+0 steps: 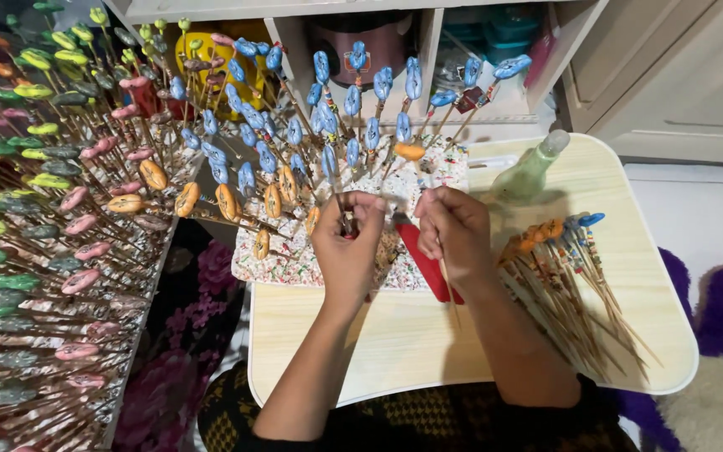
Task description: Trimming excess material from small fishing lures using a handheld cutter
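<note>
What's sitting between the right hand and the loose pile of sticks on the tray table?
Head view: only bare pale wood of the tray table lies between the right hand and the pile of sticks.

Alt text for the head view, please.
Two bare hands work over a speckled foam block on a pale lap table: the left hand pinches a stick, the right hand holds a red-handled tool. Painted pieces on sticks stand all around.

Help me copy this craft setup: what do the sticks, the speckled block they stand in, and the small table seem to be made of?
The sticks look like thin bamboo or wood: pale tan, straight, matte. The speckled block is probably foam: white, paint-flecked, and sticks stand pushed into it. The small table seems laminated board: a light wood-grain top with a smooth white rim. The left hand and right hand work over the block.
</note>
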